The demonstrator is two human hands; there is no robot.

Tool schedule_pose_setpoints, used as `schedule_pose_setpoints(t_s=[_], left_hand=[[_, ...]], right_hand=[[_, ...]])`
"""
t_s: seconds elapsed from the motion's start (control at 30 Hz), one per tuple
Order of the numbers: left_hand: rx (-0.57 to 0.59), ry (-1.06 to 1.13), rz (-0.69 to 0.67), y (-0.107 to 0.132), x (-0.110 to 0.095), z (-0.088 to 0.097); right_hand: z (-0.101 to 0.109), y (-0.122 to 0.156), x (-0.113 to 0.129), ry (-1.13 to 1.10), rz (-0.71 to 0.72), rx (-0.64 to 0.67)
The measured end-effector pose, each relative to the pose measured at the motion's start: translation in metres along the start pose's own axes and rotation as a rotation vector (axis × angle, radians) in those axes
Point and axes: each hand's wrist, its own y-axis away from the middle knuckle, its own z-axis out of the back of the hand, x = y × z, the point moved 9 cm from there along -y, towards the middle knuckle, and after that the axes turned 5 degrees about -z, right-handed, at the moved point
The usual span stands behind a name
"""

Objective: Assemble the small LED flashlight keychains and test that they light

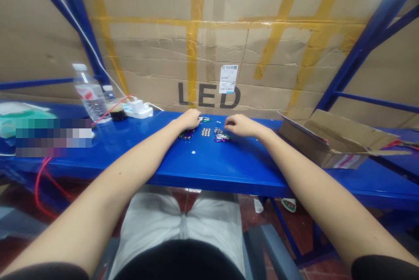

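Observation:
My left hand [190, 119] is closed at the back of the blue table, its fingertips at one end of a green and silver carabiner [206, 119]. Below that hand lies a row of dark purple and green carabiners [187, 135], partly covered by it. Small round silver metal pieces [206, 132] stand in a neat block between my hands. My right hand [238, 125] has its fingers curled together over loose silver pieces [218, 130]; what they hold, if anything, is too small to make out. Several coloured carabiners [223, 138] lie in a pile just below it.
An open cardboard box [327, 153] stands on the right. At left are a water bottle [90, 96], a small bottle of dark liquid [116, 107], a white power strip [139, 108] and a red cable [42, 188]. A large cardboard sheet [157, 61] rises behind the table [209, 166].

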Motion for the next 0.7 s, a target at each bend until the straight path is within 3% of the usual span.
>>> schedule_pose_setpoints(t_s=[0.13,0.37,0.5,0.6,0.7], left_hand=[[0.048,-0.086,0.046,-0.002,0.004,-0.002],[-0.041,0.127,0.059,0.003,0.01,0.005],[-0.196,0.283,-0.102,0.012,-0.019,0.028],[-0.295,0.399,-0.249,0.021,-0.049,0.048],[-0.342,0.466,-0.337,0.028,-0.072,0.059]], right_hand=[[0.0,-0.001,-0.001,-0.004,-0.002,-0.001],[0.001,0.0,-0.001,-0.059,0.005,-0.022],[0.011,-0.002,-0.001,-0.208,-0.024,-0.171],[0.017,-0.003,-0.001,-0.456,0.005,-0.285],[0.011,-0.008,-0.001,-0.742,0.052,-0.24]])
